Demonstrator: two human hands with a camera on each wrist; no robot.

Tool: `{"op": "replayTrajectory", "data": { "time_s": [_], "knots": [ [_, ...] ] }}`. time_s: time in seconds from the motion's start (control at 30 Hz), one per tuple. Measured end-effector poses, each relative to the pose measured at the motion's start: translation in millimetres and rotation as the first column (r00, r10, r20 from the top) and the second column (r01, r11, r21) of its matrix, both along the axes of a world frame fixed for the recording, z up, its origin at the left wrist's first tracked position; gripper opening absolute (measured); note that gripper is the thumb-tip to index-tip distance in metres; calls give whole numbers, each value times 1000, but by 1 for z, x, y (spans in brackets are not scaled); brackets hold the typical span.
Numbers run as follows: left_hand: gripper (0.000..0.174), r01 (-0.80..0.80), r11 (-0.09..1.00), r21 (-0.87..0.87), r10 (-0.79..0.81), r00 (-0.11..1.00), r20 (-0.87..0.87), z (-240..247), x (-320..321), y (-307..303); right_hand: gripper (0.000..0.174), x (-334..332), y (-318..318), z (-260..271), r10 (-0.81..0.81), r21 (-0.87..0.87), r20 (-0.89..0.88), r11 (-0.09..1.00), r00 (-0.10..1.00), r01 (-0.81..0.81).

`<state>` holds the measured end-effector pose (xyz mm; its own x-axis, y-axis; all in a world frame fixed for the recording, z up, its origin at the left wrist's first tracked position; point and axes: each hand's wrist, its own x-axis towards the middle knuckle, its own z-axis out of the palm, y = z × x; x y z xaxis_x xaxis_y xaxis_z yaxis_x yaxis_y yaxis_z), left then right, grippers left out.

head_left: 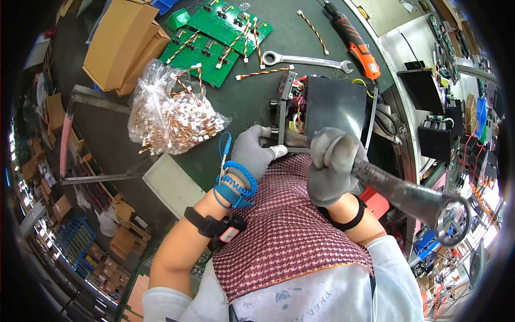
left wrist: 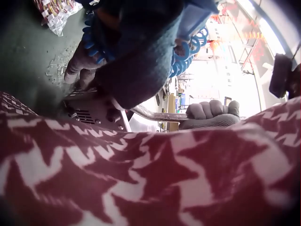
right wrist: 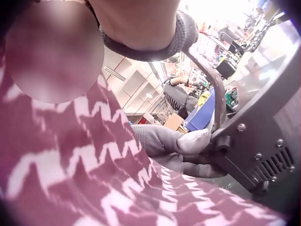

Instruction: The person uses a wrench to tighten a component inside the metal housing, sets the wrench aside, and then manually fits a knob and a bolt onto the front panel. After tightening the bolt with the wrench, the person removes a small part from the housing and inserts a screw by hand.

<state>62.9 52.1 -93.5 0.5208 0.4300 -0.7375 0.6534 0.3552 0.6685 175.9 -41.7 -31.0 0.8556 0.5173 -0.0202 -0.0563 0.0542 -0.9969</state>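
Note:
My gloved right hand [head_left: 333,167] grips the shaft of a long worn ring wrench [head_left: 399,188], its free ring end pointing toward the lower right. The wrench's bent end [right wrist: 217,92] reaches the near front corner of a black metal case [head_left: 335,107], whose open side shows bundled wires. At that corner my gloved left hand [head_left: 253,152] holds the case, thumb and fingers spread around the front panel's edge. In the right wrist view, the left thumb [right wrist: 195,141] lies beside the wrench's bent end and a round black foot. The wrench's working end is mostly hidden by the hands.
Behind the case lie a combination wrench [head_left: 308,60] and an orange-black electric screwdriver [head_left: 357,45]. Green circuit boards [head_left: 201,59] with loose cables lie farther back. A plastic bag of connector cables [head_left: 179,121] and a cardboard box [head_left: 120,43] stand left. A blue coiled wrist strap [head_left: 244,180] circles the left wrist.

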Motion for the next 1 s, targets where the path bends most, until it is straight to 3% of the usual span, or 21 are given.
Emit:
{"op": "replayTrajectory", "data": {
  "time_s": [0.07,0.13,0.2,0.27,0.33,0.47,0.53,0.63,0.77,0.87,0.93,0.97,1.0],
  "knots": [
    [43,-16,1000,-12,16,1000,11,0,0,0,45,5,3,0,29,82,-10,996,1000,-28],
    [42,-13,1000,7,12,999,48,1,1,0,40,15,13,3,-11,148,-194,988,981,40],
    [42,5,1000,15,-5,1000,29,3,2,1,43,30,34,15,-111,130,-309,979,944,157],
    [42,20,1000,22,-20,1000,8,1,1,1,44,39,42,9,-84,110,-351,985,933,130],
    [42,63,993,95,-63,998,-6,-3,0,2,44,32,57,20,-102,-16,-298,995,949,102],
    [42,51,996,75,-51,999,-13,-2,1,1,42,43,63,15,-106,-42,-329,994,938,97],
    [42,78,983,168,-74,997,-33,-6,0,-1,41,47,66,11,-76,19,-374,996,924,89],
    [42,90,982,166,-83,995,-46,-3,0,-1,39,43,71,11,-82,-18,-279,997,957,80],
    [41,111,968,226,-106,994,-34,4,3,-1,40,49,70,8,-31,-37,-303,999,953,20],
    [40,106,987,119,-101,994,-47,13,6,2,42,63,69,5,8,-110,-313,993,950,-45],
    [39,109,972,206,-104,994,-31,3,2,-2,43,79,75,-7,174,-134,-382,961,908,-241],
    [39,107,972,210,-104,994,-27,4,2,-2,45,81,81,-10,137,-83,-518,974,844,-209],
    [40,107,971,215,-104,994,-26,6,3,0,45,84,86,-14,144,-79,-511,974,847,-213]
  ]
}}
